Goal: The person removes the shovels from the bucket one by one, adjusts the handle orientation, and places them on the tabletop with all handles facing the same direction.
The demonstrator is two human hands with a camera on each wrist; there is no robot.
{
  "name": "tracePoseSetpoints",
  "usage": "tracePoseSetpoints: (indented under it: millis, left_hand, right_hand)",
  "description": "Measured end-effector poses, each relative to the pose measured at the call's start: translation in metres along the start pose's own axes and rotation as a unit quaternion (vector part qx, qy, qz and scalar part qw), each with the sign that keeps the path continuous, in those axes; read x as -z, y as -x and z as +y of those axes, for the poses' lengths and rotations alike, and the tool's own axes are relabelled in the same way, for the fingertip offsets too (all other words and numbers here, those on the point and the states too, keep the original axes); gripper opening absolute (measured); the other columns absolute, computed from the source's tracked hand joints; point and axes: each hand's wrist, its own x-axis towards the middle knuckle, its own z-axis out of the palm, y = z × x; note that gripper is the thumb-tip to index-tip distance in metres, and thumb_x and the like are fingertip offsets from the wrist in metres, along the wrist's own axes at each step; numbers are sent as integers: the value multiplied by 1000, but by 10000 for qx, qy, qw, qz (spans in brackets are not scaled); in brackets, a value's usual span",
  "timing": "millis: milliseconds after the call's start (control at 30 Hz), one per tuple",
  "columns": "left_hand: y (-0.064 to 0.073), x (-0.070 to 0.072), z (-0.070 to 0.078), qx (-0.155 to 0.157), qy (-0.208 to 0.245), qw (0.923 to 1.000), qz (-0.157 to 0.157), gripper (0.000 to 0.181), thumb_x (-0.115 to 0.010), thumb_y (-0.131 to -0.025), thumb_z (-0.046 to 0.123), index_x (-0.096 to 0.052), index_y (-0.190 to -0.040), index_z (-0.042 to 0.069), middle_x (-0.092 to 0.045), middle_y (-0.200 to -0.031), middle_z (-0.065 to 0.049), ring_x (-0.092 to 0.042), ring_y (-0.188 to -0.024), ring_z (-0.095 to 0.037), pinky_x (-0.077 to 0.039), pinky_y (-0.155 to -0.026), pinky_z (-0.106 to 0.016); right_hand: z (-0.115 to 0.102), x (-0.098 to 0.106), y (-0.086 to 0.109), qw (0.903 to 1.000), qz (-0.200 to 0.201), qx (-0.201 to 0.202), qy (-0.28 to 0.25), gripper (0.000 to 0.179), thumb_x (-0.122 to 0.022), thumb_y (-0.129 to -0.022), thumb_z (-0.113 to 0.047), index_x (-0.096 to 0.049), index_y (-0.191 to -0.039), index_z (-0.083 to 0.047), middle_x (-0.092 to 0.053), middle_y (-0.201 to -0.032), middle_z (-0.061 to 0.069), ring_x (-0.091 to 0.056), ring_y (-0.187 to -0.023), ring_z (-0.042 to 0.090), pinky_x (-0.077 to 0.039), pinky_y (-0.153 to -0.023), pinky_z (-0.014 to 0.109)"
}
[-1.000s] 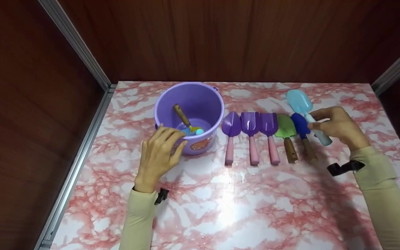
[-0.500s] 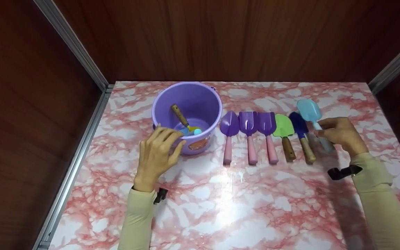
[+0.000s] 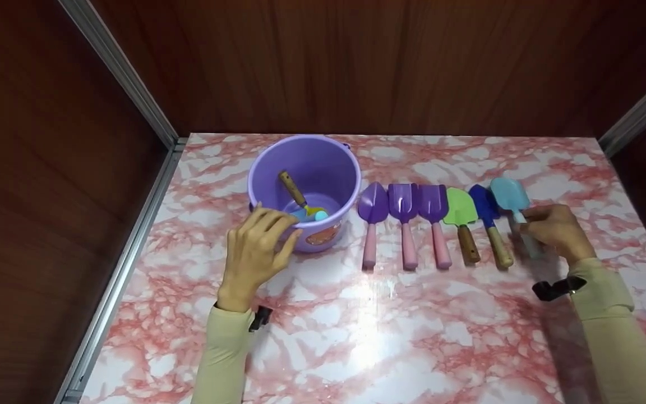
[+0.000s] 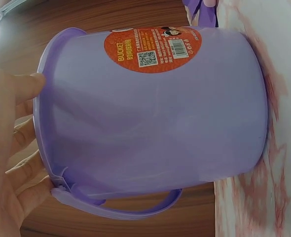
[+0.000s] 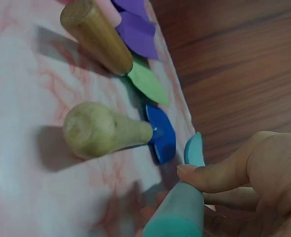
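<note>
Light-blue shovel [image 3: 510, 194] is lower and further right than a second ago, now at the right end of the shovel row, right of centre in the head view. Right hand [image 3: 561, 233] pinches its handle; can't tell whether the blade already touches the table [image 3: 441, 336]. Main risk: clipping the dark-blue shovel [image 3: 488, 213]. Blade edges nearly meet in the head view, though the right wrist view shows a gap. Any leftward drift probably knocks that one into the green shovel [image 3: 461, 207]. Releasing with the handle up likely drops or rolls it. Left hand [image 3: 253, 252] holds the near rim of the purple bucket [image 3: 323, 171], left of centre, upright, fingers over, thumb outside. Leaning on that rim could tip it and shift the wooden-handled tool [image 3: 292, 188] inside.
</note>
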Motion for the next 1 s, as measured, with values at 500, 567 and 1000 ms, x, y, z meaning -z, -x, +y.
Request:
tracePoseSetpoints:
  millis: [500, 567, 1000]
  left_hand:
    - [1, -2, 1, 36, 2, 10000, -25, 17, -76, -98, 33, -79, -102, 17, -78, -100, 1, -73, -98, -23, -65, -91, -43]
    - [1, -1, 1, 38, 3, 10000, -27, 17, -75, -99, 34, -79, -103, 17, -78, -99, 1, -73, -98, -23, -65, -91, -43]
    - [-1, 0, 1, 41, -13, 10000, -28, 19, -74, -101, 35, -79, -103, 17, -78, -99, 1, -73, -96, -23, -64, -95, -44]
  right_hand:
    - [7, -3, -2, 9996, 137, -248, -40, 61, -67, -97, -13, -48, -146, 18, -68, -127, 34, -69, -83, 11, -56, -69, 23]
    - [7, -4, -1, 9996, 159, -200, -98, 61, -67, -97, -13, -49, -146, 17, -66, -130, 36, -70, -84, 11, -57, -70, 23]
    - [10, -13, 3, 9964, 673, 173, 487, 56, -73, -96, -24, -61, -133, 16, -64, -127, 36, -66, -104, 39, -55, -68, 28]
